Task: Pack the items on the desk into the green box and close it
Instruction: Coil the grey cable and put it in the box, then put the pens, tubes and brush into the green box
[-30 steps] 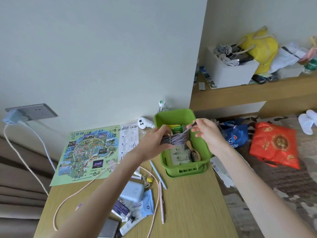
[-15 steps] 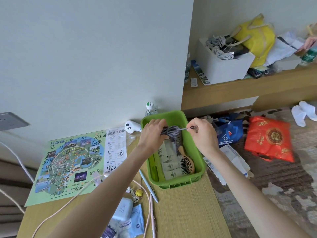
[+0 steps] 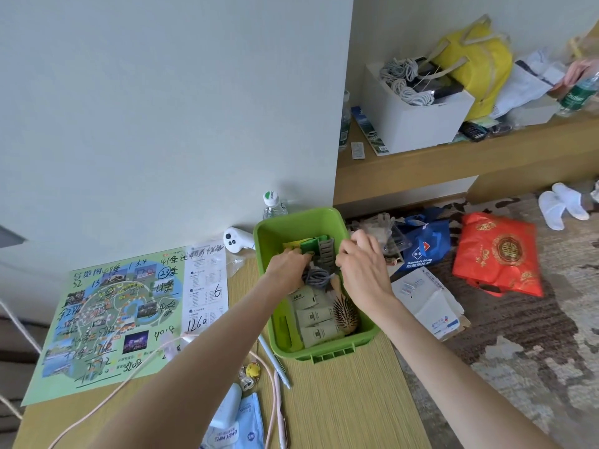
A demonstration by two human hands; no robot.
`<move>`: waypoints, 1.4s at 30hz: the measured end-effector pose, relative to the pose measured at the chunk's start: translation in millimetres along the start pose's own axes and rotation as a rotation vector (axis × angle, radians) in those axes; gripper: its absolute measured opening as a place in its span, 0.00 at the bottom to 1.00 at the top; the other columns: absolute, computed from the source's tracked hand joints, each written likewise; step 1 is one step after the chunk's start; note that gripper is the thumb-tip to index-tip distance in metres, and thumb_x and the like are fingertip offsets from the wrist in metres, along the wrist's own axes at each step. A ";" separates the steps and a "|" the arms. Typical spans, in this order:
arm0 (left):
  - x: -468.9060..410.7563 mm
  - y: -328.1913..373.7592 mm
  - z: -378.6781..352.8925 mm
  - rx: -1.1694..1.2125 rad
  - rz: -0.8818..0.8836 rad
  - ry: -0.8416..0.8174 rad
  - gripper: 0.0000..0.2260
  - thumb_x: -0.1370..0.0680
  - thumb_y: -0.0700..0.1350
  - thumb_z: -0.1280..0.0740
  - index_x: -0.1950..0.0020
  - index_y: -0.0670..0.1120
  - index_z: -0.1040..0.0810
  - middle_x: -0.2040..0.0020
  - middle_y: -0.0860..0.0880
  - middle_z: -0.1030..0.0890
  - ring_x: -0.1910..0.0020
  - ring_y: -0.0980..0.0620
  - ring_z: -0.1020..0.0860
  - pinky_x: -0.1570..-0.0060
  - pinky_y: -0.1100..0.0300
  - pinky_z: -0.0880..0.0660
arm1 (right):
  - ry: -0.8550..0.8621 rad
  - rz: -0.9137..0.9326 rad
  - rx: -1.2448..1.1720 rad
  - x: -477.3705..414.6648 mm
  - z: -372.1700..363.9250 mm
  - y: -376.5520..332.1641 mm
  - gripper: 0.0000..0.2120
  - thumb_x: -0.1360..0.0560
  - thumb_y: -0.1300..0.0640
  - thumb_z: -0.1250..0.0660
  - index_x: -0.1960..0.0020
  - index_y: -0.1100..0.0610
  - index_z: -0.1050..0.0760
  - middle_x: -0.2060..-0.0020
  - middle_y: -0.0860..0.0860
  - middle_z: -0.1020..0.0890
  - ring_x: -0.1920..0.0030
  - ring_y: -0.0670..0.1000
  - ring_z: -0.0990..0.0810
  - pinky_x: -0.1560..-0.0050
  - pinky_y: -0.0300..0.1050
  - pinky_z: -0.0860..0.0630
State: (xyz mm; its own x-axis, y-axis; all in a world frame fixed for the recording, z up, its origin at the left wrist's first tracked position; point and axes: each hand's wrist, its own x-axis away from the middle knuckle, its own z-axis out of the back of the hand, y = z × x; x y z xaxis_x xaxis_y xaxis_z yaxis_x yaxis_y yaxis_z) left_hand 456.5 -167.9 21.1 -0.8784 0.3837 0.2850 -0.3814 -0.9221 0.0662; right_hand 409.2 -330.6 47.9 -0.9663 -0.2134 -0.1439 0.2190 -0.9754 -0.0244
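At the far left we are seeing an illustrated park map [image 3: 107, 322] lying flat on the wooden desk [image 3: 340, 403], with a pink cable [image 3: 107, 401] trailing across its lower edge. Below it, a pale blue charger block [image 3: 230, 406] and a blue sachet [image 3: 246, 429] are lying near the front of the desk, beside a small yellow charm [image 3: 253, 370] and two pens [image 3: 275, 364]. A white controller [image 3: 236, 240] and a water bottle [image 3: 273, 205] are standing against the wall, just behind the green box [image 3: 324, 350].

We are reaching with our left hand [image 3: 288, 268] into the open box; its fingers are curling down onto a coiled grey cable [image 3: 316, 276], though we cannot tell whether they are gripping it or merely pressing it. The cable is lying inside the box, between both hands, in front of a grey hair clip [image 3: 326, 252] and green and yellow packets. Nearer to us in the box, olive tubes [image 3: 316, 322] are lying side by side, with a wooden hairbrush [image 3: 346, 315] just to their right.

Our right hand [image 3: 364, 270] is hovering over the right wall of the box, fingers bent towards the cable; whether they are pinching its end we cannot tell. On the floor further right, a blue bag [image 3: 424, 247] and a red bag [image 3: 499, 254] are lying well apart from the desk.
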 end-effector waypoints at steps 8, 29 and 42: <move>33.9 -17.2 29.0 0.099 -0.027 0.280 0.14 0.24 0.46 0.31 0.38 0.50 0.23 0.43 0.50 0.22 0.41 0.48 0.26 0.45 0.54 0.29 | 0.059 0.019 -0.145 18.0 13.5 -10.4 0.08 0.27 0.62 0.31 0.50 0.53 0.17 0.49 0.47 0.22 0.43 0.52 0.29 0.36 0.44 0.39; 326.7 -59.2 -132.7 0.567 0.408 0.169 0.06 0.23 0.41 0.33 0.50 0.49 0.18 0.50 0.54 0.20 0.53 0.54 0.20 0.57 0.59 0.22 | -0.431 0.183 -0.439 187.8 -50.8 -162.7 0.02 0.23 0.60 0.35 0.51 0.57 0.25 0.46 0.49 0.26 0.51 0.50 0.22 0.50 0.47 0.23; 319.0 -32.6 -139.1 0.471 0.313 0.225 0.08 0.22 0.41 0.34 0.45 0.48 0.19 0.47 0.50 0.23 0.45 0.49 0.26 0.54 0.56 0.27 | -0.548 -0.152 -0.379 216.9 -74.5 -150.4 0.14 0.22 0.58 0.35 0.39 0.61 0.33 0.51 0.55 0.21 0.57 0.53 0.18 0.66 0.41 0.26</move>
State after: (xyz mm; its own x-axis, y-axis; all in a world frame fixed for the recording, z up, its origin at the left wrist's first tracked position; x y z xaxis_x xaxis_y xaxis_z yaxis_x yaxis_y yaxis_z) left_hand 148.6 -8.4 -23.2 -0.9871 0.0449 0.1537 0.0282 -0.8963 0.4425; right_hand 176.8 -226.1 -53.3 -0.8972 -0.1701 0.4076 0.0114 -0.9315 -0.3637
